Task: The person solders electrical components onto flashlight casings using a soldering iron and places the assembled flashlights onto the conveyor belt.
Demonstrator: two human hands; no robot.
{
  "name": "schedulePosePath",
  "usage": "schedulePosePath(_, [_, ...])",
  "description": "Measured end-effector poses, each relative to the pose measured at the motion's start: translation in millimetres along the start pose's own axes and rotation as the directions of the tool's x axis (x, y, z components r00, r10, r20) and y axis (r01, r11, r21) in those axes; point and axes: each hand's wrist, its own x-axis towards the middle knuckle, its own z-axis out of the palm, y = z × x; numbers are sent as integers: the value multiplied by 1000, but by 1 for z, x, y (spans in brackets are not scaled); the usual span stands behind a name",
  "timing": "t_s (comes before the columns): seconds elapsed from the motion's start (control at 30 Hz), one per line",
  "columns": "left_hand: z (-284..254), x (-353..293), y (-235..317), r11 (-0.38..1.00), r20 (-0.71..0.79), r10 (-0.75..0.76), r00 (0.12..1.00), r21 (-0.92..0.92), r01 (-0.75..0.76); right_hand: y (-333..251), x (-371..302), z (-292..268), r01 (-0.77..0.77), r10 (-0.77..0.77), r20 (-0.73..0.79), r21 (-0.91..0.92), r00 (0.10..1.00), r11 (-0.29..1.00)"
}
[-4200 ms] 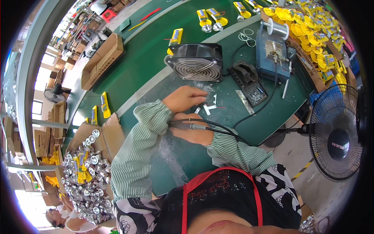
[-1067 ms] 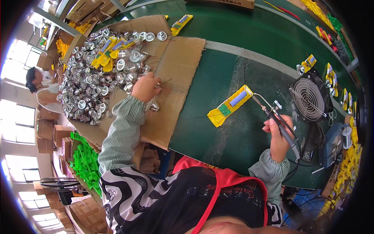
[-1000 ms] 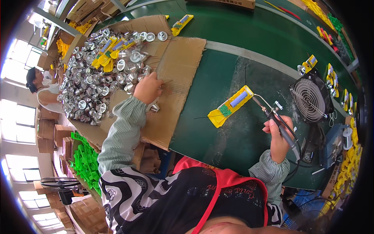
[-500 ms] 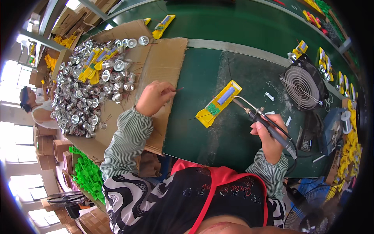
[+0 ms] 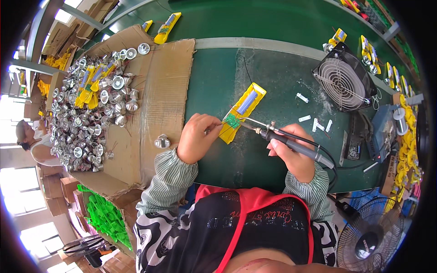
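Note:
My right hand grips a soldering iron with a grey handle and a curved metal feed tube. Its tip is at the small green circuit board in a yellow plastic housing, which lies tilted on the bench. A blue-purple battery cell sits in the housing's upper part. At the board's left edge my left hand is closed in a pinch on a thin wire, mostly hidden by the fingers. Beside that wrist, a silver reflector lamp cup lies on the cardboard.
A cardboard box at left holds many silver reflectors with several yellow housings on top. Small white strips lie right of the work, near a black fan and a solder spool. Another person is at far left.
My left hand has moved right, from the cardboard's edge to the circuit board. The soldering iron has come left and down to the board. A reflector now lies by my left wrist.

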Motion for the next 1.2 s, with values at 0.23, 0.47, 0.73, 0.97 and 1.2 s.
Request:
schedulePosePath(0.23, [1, -7, -2, 999, 2, 50, 999, 10, -50, 8, -6, 4, -11, 11, 1, 56, 1000, 998])
schedulePosePath(0.47, [5, -14, 2, 999, -3, -30, 1000, -28, 30, 11, -9, 3, 3, -3, 15, 37, 1000, 999])
schedulePosePath(0.73, [6, -3, -2, 1000, -42, 30, 999, 4, -30, 6, 1, -4, 97, -91, 50, -137, 995, 986])
schedulePosePath(0.97, [8, -5, -2, 999, -6, -7, 1000, -35, 7, 14, -1, 5, 1, -1, -14, -34, 1000, 999])
schedulePosePath(1.2, [4, -9, 0, 997, 26, -47, 999, -67, 48, 15, -2, 8, -70, 70, -13, 23, 997, 997])
